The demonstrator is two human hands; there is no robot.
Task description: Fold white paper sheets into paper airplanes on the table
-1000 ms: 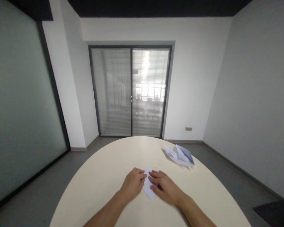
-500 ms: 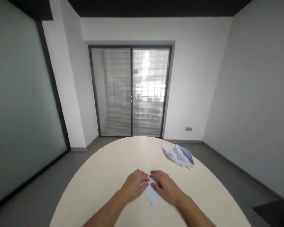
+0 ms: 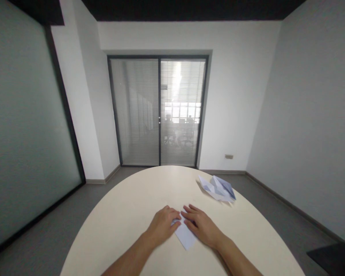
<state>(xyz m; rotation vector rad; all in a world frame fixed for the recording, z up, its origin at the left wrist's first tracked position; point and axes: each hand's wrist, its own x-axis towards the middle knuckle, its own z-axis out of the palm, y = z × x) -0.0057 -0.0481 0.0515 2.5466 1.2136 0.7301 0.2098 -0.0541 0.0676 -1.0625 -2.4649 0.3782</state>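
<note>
In the head view, the only view we have, the folded white paper (image 3: 186, 238) lies on the worktop (image 3: 123, 218) between our 2 grips, with 1 corner pointing back toward us. Our left grip (image 3: 165, 223) is curled at the paper's left side, thumb and fingertips close together. A bit of paper shows between them, but we cannot tell whether it is pinched or merely pressed down. Our right grip (image 3: 201, 225) is loosely spread, fingers apart, with its tips over the paper's far and right parts; it does not look clamped on anything.

We judge slipping to be the main risk: if 1 side bears down harder than the other, the sheet could skid or pivot, because nothing holds its near corner. Our fingers also cover the far edges, so any layers there could sit out of line without our seeing it, and pressing would then set a crooked crease. Lifting the left side too soon could let a fold spring open.

The other folded paper (image 3: 220, 189) sits well apart, near the worktop's far right rim. A wide sweep of our right forearm could knock it over the edge.
</note>
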